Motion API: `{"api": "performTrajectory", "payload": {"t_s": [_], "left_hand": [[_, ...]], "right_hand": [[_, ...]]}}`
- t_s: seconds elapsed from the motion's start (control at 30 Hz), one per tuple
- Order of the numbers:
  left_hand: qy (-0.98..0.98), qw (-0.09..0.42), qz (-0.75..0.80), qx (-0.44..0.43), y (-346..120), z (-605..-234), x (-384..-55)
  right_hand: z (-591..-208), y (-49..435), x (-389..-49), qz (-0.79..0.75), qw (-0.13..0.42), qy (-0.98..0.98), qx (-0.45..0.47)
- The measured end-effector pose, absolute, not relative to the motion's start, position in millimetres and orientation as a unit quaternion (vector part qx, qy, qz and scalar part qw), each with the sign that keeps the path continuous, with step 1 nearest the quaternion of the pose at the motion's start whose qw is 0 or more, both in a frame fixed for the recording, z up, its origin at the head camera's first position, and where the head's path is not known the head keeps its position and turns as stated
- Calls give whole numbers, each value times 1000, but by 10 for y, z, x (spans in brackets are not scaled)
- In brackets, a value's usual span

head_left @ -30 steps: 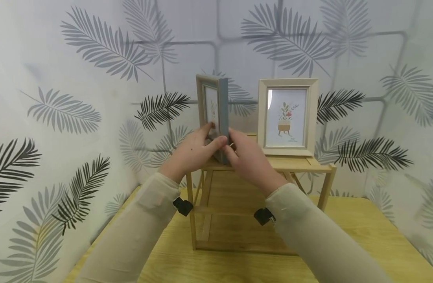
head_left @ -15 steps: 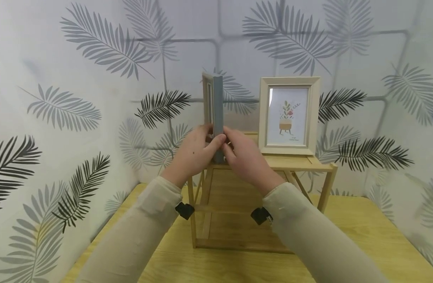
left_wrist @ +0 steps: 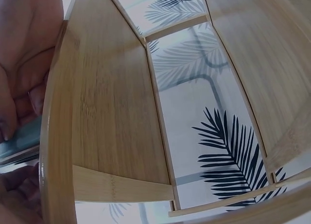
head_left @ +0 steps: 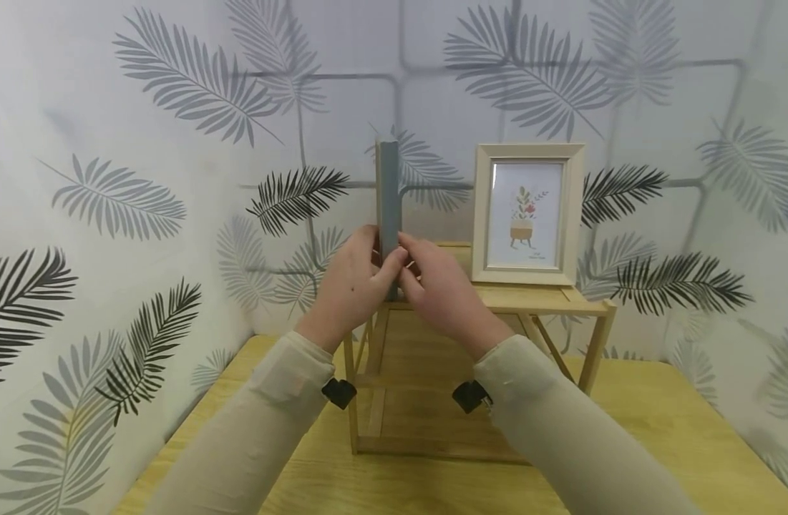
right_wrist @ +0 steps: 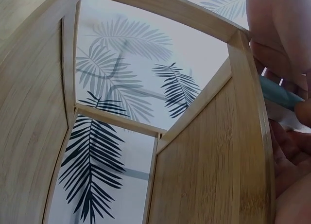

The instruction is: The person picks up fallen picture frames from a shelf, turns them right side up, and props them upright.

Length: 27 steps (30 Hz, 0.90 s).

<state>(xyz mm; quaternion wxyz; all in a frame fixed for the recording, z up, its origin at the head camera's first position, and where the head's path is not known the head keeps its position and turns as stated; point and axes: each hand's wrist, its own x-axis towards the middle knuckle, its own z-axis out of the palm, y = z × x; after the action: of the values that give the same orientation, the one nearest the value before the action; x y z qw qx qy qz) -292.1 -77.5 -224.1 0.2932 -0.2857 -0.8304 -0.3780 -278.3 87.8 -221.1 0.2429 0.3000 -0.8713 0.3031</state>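
Note:
In the head view a picture frame (head_left: 390, 193) stands upright on the left part of a wooden shelf rack's top, turned edge-on. Only its blue-grey side and a thin strip of its pale front show. My left hand (head_left: 348, 282) grips its lower part from the left, thumb across the near edge. From the right, my right hand (head_left: 444, 286) holds the same lower part, its fingers close to the left thumb. Both wrist views catch a bit of the blue-grey edge, in the left (left_wrist: 24, 136) and the right (right_wrist: 279, 94), partly behind the rack.
The wooden rack (head_left: 529, 295) has slatted lower shelves and stands on a yellow wood-grain table (head_left: 625, 422). A second picture frame (head_left: 529, 214), cream with a potted-plant print, stands on the rack's right side. Leaf-patterned wall covering (head_left: 432, 107) is close behind.
The held picture frame has turned from showing its front at an angle to nearly edge-on, and its top has shifted slightly left. Both hands turned with it, staying on its lower part.

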Motion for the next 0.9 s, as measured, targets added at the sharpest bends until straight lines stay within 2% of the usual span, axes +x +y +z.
{"api": "performTrajectory", "payload": {"t_s": [0.2,0.43,0.67,0.9], "left_hand": [[-826,334,-356,-281,-772,-2272,-2934],[-840,321,-354,-256,-793,-2319,-2908],[-838,352,-337,-246,-775,-2337,-2899],[-844,331,-343,-247,-788,-2350,-2883]], "right_hand": [[-2224,864,-2790,316,236,-866,308],[-2205,826,-2785,317,219,-870,308],[-2183,843,-2791,318,209,-870,314],[-2151,860,-2800,292,226,-878,305]]}}
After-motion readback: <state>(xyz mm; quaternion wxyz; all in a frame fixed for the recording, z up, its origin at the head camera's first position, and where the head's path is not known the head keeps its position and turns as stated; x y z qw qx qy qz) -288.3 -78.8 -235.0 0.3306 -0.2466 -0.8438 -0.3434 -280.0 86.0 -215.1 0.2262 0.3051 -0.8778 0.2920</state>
